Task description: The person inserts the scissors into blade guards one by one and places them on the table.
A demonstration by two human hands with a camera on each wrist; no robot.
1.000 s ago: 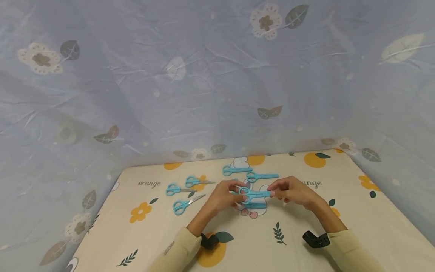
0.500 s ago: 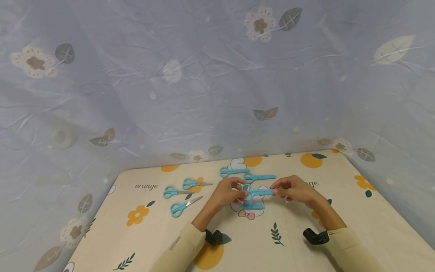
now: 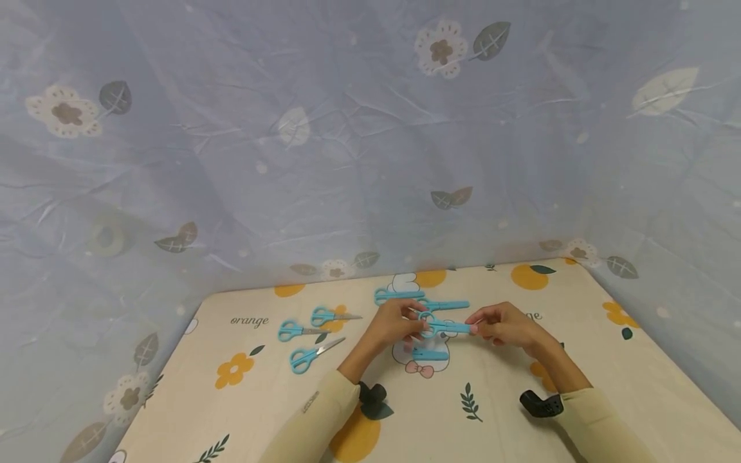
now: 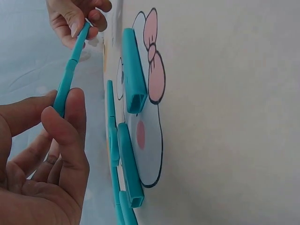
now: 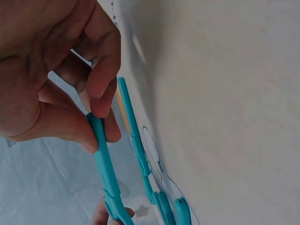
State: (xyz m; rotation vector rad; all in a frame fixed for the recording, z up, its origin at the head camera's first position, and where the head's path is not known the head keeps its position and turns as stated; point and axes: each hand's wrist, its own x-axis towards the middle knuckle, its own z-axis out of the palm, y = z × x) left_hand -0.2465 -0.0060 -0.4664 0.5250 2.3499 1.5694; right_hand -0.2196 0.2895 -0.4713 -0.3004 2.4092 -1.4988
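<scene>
In the head view, my left hand (image 3: 396,323) pinches the handles of light-blue scissors (image 3: 438,326) between thumb and fingers. The right hand (image 3: 505,323) pinches the far end of the blue blade cover (image 3: 459,328) that encloses their blades. Both hands hold the scissors level, raised over the table, with handles to the left. A loose blade cover (image 3: 431,355) lies just below them on the tablecloth. The left wrist view shows that loose cover with its hollow end, plus a second loose cover (image 4: 130,166) beside it.
Three scissors with bare blades lie at left: a front pair (image 3: 329,346), a middle pair (image 3: 312,331) and a back pair (image 3: 346,316). Behind my hands lie two covered scissors, one farther back (image 3: 408,295) and one nearer (image 3: 451,305). A patterned curtain (image 3: 347,161) rises behind the table.
Both hands have shifted slightly right and away with the covered scissors, showing more of the loose cover beneath. The left hand now overlaps the covered scissors at the back.
</scene>
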